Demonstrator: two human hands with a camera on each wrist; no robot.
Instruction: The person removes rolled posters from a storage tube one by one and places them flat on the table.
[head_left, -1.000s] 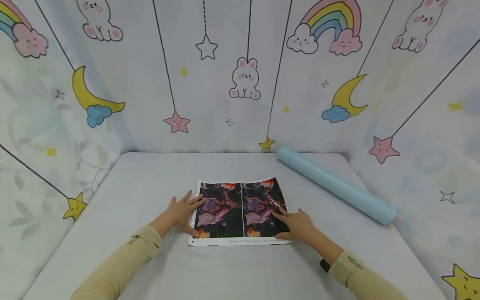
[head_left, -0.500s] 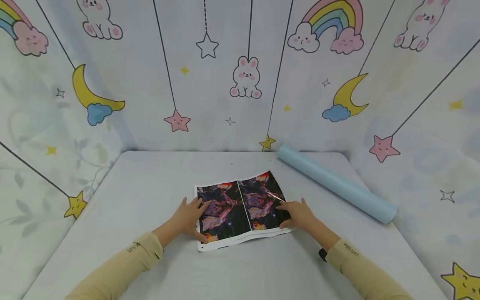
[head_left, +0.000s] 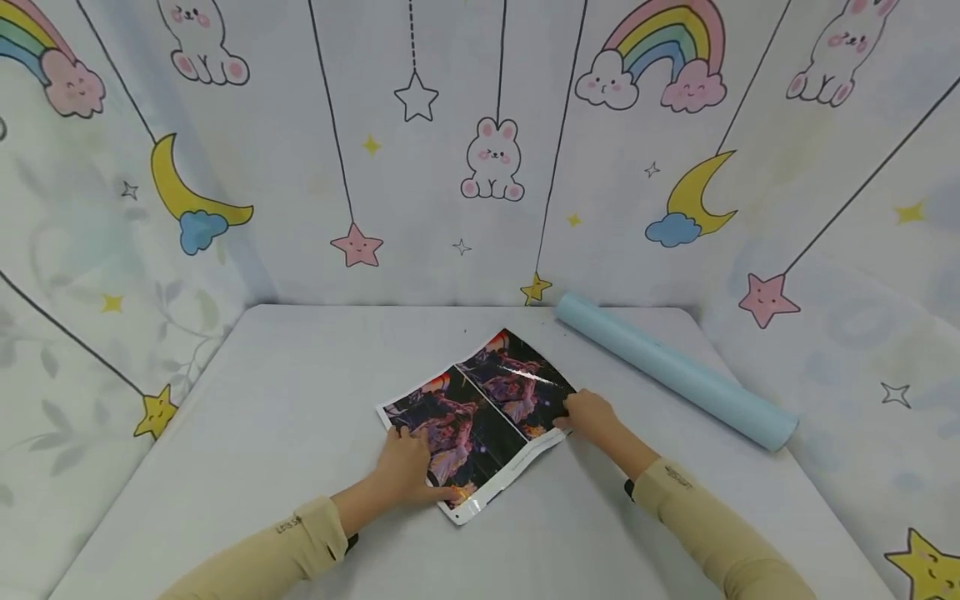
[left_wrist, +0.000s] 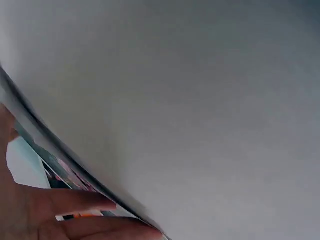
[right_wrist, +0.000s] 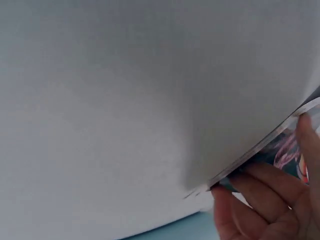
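A glossy printed sheet (head_left: 468,417), with two matching dark, colourful pictures side by side and a white border, lies turned at a slant on the white table. My left hand (head_left: 403,468) holds its near left side, with the thumb across the lower corner. The right hand (head_left: 592,418) grips the right edge near the lower right corner, fingers bent. There the white border buckles a little. In the left wrist view, fingers (left_wrist: 75,202) lie along the sheet's edge. The right wrist view has curled fingers (right_wrist: 265,192) at the border, part of the sheet hidden behind them.
A long pale blue roll (head_left: 675,371) lies diagonally at the right rear of the white-covered table (head_left: 315,367). Behind and at both sides hangs a backdrop (head_left: 420,183) printed with rabbits, stars, moons and rainbows.
The sheet has turned counterclockwise, its right side swinging away and its lower left corner coming nearer. My left hand has moved right and nearer; the right hand's fingers have bent at the edge.
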